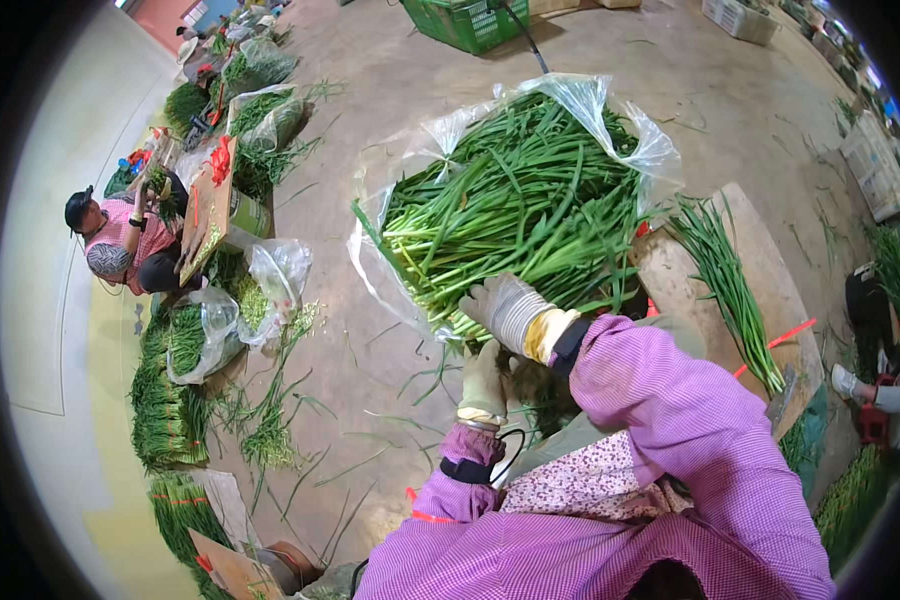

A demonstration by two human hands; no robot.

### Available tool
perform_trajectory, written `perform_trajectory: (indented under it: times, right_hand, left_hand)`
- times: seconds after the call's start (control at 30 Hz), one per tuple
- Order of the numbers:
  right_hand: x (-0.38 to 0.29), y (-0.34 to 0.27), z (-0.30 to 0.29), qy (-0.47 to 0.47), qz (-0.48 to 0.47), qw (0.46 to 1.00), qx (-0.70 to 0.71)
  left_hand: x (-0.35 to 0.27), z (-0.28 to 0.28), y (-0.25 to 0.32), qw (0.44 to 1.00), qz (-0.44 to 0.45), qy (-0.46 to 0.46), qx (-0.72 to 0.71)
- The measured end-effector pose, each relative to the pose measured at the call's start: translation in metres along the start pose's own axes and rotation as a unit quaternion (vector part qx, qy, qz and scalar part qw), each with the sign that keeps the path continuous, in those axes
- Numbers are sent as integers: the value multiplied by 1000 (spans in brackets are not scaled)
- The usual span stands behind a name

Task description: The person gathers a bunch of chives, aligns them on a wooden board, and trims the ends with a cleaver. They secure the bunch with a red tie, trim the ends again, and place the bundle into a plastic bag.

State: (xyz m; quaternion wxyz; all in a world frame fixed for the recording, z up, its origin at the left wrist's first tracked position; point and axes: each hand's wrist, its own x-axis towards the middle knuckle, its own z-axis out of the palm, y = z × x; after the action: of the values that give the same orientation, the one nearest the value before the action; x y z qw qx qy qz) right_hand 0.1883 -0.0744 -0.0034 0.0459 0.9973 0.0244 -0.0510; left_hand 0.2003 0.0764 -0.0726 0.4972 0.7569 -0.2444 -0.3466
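Observation:
Before me a large heap of garlic chives [510,202] lies in an open clear plastic bag [649,161]. Their pale stem ends point down and to the left. My right hand [506,307], in a grey glove, touches the stem ends at the heap's near edge; its fingertips are partly hidden, so its grip is unclear. Just below it my gloved left hand [484,386] has its fingers up near the bag's lower edge, partly covered by the right. To the right, a loose bunch of chives [727,292] rests on a wooden board [769,255] across a red tie [791,334].
A green plastic crate [465,26] stands beyond the bag. At left a person [124,244] sits handling chives beside a tilted board [208,217]. Tied bundles [169,412] line the wall; loose leaves [270,431] litter the floor. Another person's foot [846,381] shows at right.

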Motion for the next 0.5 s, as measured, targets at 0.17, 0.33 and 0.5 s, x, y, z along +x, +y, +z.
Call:
perform_trajectory:
  times: [0.17, 0.33, 0.5]
  right_hand:
    - [3, 16, -11, -150, -9, 987, 53]
    - [-22, 38, -45, -93, 56, 988, 108]
    - [-40, 48, -54, -27, 91, 989, 110]
  left_hand:
    - [2, 17, 8, 880, -173, 79, -435]
    - [-16, 20, 53, 920, -88, 54, -379]
    - [-22, 27, 55, 963, 26, 122, -239]
